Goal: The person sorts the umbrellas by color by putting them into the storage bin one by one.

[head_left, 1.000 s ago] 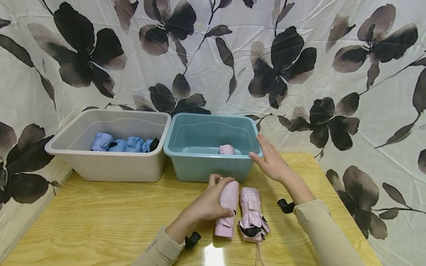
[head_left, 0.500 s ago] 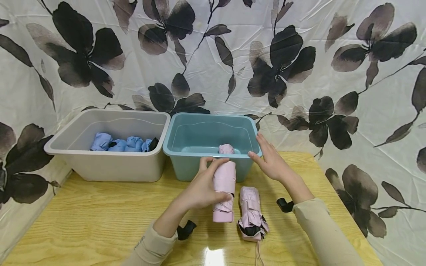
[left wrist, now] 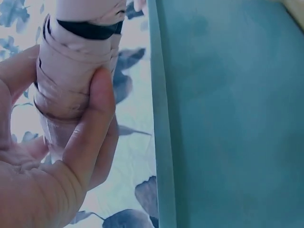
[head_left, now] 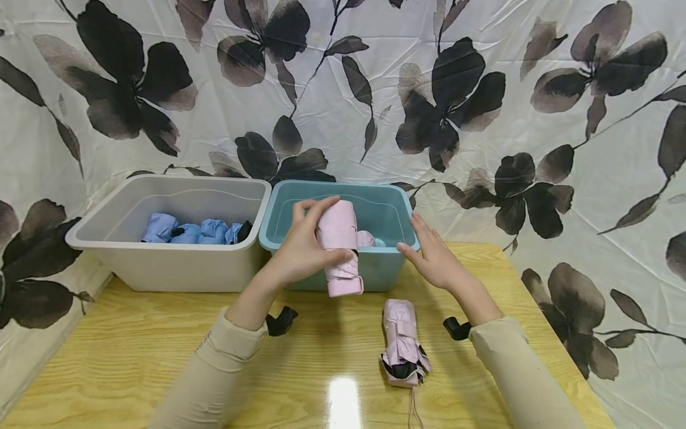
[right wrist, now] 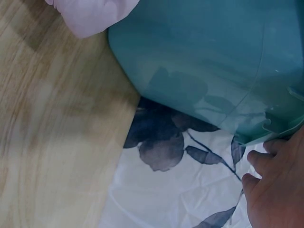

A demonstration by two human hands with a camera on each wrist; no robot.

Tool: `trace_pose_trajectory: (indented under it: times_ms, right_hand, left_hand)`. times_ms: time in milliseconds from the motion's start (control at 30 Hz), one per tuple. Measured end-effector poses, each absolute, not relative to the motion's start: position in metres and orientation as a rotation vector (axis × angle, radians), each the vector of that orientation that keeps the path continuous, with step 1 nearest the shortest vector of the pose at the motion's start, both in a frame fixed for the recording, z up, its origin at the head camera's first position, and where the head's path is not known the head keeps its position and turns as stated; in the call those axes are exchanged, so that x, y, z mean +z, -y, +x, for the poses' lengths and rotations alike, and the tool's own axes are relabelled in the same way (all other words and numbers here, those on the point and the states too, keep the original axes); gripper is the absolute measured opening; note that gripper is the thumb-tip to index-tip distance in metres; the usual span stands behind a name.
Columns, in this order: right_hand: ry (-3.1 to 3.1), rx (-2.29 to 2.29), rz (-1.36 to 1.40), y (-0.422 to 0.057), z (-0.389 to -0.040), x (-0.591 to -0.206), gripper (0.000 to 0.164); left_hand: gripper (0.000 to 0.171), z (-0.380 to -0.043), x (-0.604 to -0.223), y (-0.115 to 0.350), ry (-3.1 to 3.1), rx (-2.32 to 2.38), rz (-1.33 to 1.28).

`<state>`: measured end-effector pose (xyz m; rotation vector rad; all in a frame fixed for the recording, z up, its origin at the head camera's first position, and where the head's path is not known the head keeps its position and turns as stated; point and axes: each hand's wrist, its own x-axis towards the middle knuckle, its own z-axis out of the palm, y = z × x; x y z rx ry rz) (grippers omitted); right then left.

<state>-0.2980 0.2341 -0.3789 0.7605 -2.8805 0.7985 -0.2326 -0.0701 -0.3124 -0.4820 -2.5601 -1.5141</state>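
My left hand [head_left: 300,247] grips a folded pink umbrella [head_left: 339,229], thumb across its front and fingers around its far side. The umbrella stands nearly upright in front of the teal bin [head_left: 380,274], its top overlapping the bin's opening in the head view. In the left wrist view the curled thumb lies on the wrapped pink fabric [left wrist: 71,90]. My right hand [head_left: 436,256] rests at the bin's right rim with fingers extended. Inside the bin shows the rounded end of another pink bundle [head_left: 366,239]. A second pink umbrella [head_left: 400,333] lies on the table, its cord toward me.
Left of the teal bin stands a grey bin [head_left: 177,265] holding several blue folded bundles [head_left: 187,233]. Both bins sit along the back of the wooden table [head_left: 161,351], against a floral cloth [head_left: 343,107]. Black wrist cameras [head_left: 281,322] show beneath both wrists.
My left hand has lifted the pink umbrella off the table and carried it up and leftward to the teal bin. The right hand has stayed at the rim.
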Motion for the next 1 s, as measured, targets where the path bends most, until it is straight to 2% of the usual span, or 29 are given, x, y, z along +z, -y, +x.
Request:
trace_pose_trajectory:
  times_ms: [467, 767, 1000]
  right_hand:
    - [2.886, 0.798, 0.751, -0.234, -0.299, -0.379, 0.082]
    - [2.883, 0.794, 0.753, -0.235, -0.300, -0.380, 0.083]
    - [2.886, 0.786, 0.756, -0.236, -0.300, -0.380, 0.082]
  left_hand:
    - [0.098, -0.304, -0.288, 0.064, 2.575, -1.430, -0.362]
    - [0.093, -0.352, -0.317, 0.052, 2.710, -1.345, -0.297]
    - [0.090, -0.369, -0.337, 0.047, 2.895, -1.275, -0.270]
